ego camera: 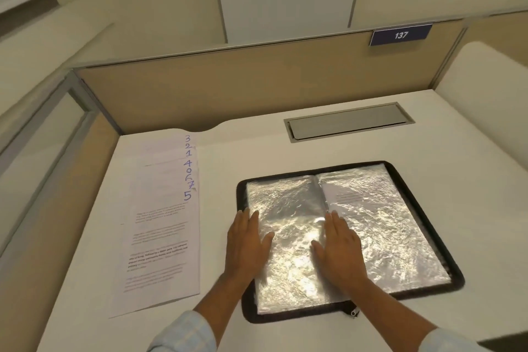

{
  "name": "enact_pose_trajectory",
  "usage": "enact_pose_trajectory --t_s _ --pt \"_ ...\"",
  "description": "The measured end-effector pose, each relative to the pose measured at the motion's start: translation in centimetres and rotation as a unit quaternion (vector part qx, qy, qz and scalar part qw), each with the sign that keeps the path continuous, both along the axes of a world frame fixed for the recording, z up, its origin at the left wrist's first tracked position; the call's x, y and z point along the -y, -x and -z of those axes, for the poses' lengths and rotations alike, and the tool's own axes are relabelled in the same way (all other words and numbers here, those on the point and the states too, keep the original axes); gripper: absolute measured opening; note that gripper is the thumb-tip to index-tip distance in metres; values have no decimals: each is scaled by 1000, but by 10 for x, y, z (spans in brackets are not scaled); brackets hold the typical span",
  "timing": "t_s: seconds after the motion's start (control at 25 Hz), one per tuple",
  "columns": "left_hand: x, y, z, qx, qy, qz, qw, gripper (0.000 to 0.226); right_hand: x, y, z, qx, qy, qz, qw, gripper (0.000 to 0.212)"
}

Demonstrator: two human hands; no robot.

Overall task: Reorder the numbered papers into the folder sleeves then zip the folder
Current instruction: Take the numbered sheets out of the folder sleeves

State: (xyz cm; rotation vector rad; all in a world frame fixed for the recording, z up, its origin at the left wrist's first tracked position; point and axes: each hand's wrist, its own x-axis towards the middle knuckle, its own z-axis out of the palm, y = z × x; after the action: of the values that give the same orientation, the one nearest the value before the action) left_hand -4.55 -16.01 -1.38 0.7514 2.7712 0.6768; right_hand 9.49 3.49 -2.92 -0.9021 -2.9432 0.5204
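Note:
A black zip folder [428, 226] lies open on the white desk, its shiny clear sleeves [288, 237] spread on both sides of the spine. The right sleeve shows a printed sheet inside. My left hand [247, 243] rests flat on the left edge of the left sleeve. My right hand [338, 248] lies flat near the spine, fingers spread. The zip pull [354, 312] sits at the folder's front edge. To the left, a fanned stack of numbered papers [160, 226] lies on the desk, with handwritten blue numbers down its right edge and 5 on the top sheet.
A grey cable hatch [348, 122] is set into the desk behind the folder. A tan partition [228, 86] with a blue 137 plate [400, 34] closes the back, and a glass side panel [43, 134] stands at the left.

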Motion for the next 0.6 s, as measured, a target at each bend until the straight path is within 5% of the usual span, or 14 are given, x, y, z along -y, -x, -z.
enact_pose_trajectory --t_s 0.28,0.48,0.6 --pt "-72 -62 17 10 30 90 995 72 -70 -92 16 -4 -33 186 982 85" --pt "-94 -90 25 26 77 138 987 74 -83 -128 32 12 -49 213 976 83" --pt "-94 -89 26 2 79 132 988 68 -84 -123 32 -26 -43 171 984 64"
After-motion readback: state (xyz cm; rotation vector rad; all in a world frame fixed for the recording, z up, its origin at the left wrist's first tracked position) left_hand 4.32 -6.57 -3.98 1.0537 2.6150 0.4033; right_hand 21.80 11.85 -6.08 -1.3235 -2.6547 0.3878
